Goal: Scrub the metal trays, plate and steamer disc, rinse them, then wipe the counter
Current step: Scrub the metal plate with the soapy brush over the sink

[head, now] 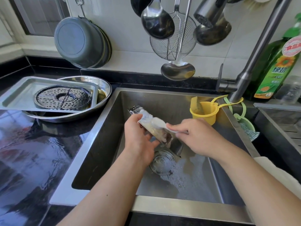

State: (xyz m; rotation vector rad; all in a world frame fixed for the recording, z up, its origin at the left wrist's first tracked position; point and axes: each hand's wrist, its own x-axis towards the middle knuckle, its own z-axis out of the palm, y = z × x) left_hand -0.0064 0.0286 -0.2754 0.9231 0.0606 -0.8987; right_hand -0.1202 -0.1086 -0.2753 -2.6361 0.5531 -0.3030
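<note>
Metal tray [156,128], small and foam-coated, held tilted on edge above the sink [101,131], over the drain strainer [162,162]. Counter [32,152]: black polished stone, wet, left of the sink. Sink: stainless steel, suds pooled on its floor near the drain. Faucet [254,51]: grey metal, rising at the right rear corner, spray head [206,12] angled toward the wall. Round metal plate [104,88]: on the counter just left of the sink, bearing a rectangular tray [21,92] laid across it. Steamer disc [62,98]: dark, perforated, lying flat in that rectangular tray. Grey basins [79,41]: stacked, hanging on the wall at the left. Ladles [156,23] and a wire skimmer [171,44]: hanging on the wall above the sink. Dish soap bottle [275,69]: green, standing right of the faucet. Yellow cup [205,111]: hung inside the sink at its rear right. Left hand [138,137]: fingers curled round the small tray's lower edge, thumb on its near face, gripping it. Right hand [195,136]: fingertips pinching a white sponge [162,123] pressed flat against the tray's soapy face.
</note>
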